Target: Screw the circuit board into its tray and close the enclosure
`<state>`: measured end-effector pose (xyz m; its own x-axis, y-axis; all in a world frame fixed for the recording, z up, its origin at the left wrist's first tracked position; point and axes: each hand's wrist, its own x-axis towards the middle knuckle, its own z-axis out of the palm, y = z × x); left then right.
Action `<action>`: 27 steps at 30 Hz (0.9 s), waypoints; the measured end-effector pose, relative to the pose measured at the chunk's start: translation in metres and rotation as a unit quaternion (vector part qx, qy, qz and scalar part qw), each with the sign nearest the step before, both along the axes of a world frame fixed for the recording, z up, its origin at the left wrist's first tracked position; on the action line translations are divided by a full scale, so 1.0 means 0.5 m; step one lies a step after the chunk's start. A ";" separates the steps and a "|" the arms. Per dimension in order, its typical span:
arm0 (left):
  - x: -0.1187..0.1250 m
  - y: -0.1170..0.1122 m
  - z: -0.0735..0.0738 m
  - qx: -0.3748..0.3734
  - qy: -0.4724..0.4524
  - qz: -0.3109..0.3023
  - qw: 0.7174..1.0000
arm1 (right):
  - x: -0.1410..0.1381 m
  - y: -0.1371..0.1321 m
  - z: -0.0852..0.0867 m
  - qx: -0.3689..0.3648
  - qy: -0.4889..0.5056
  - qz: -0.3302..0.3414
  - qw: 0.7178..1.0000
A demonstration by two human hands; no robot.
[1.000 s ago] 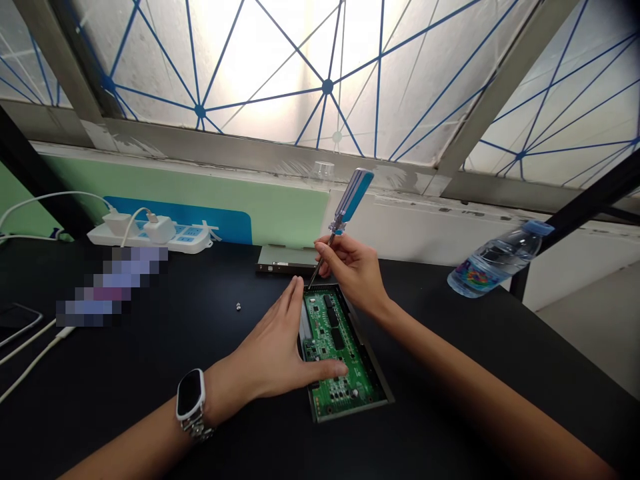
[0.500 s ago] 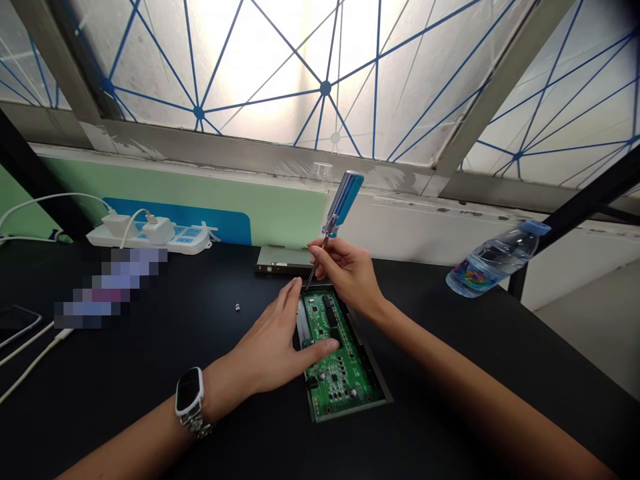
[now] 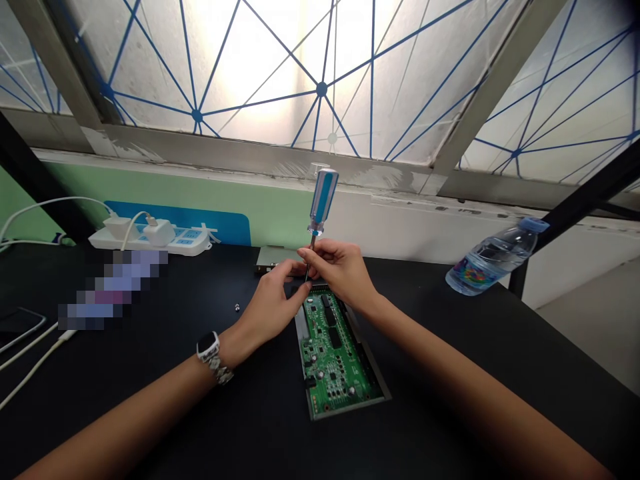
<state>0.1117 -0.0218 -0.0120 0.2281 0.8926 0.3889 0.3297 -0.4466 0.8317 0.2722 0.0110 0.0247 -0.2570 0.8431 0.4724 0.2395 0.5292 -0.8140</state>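
Green circuit board (image 3: 337,363) lies in a shallow metal tray (image 3: 351,409) on the black desk (image 3: 430,427), just below and right of the center of the frame, with its long side running away from the viewer. Right hand (image 3: 346,267): thumb and fingers pinch the shaft of a blue-striped screwdriver (image 3: 323,197), held nearly upright, handle uppermost, above the far end of the board. Left hand (image 3: 273,303): thumb and fingers curve around the lower shaft at the tray's far left corner; whether they grip the shaft, or something small beside it, cannot be told. Handling: the assembly is probably light and rigid; treat the components and solder joints as fragile. Take hold by the metal side edges, and avoid pressing on the chips. The bare metal may prove slippery, and the tray may slide on the smooth desk. Visibility: the fingers hide the screwdriver tip and any fastener beneath it; the board's printed markings are too small to read. The metal case (image 3: 275,256) behind the hands is partly covered. Small metal parts (image 3: 237,307) left of center, apparently screws, are indistinct.
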 end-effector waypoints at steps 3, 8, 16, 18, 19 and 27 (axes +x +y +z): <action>0.008 0.024 -0.004 -0.029 -0.055 -0.007 0.998 | -0.007 0.005 0.004 0.005 -0.029 0.001 1.000; 0.015 0.045 -0.017 -0.059 -0.157 -0.015 0.986 | -0.009 0.014 0.001 -0.009 -0.013 -0.013 1.000; 0.019 0.048 -0.032 -0.088 -0.221 -0.039 0.970 | -0.002 0.008 -0.007 -0.020 -0.005 -0.006 1.000; 0.017 0.045 -0.035 -0.086 -0.216 -0.053 0.971 | 0.001 0.006 -0.010 -0.040 -0.019 0.000 0.999; 0.016 0.043 -0.035 -0.081 -0.208 -0.060 0.973 | 0.002 0.005 -0.011 -0.045 -0.024 0.004 0.999; 0.013 0.031 -0.020 -0.051 -0.133 -0.077 0.987 | 0.024 0.005 -0.011 -0.093 0.002 0.100 0.991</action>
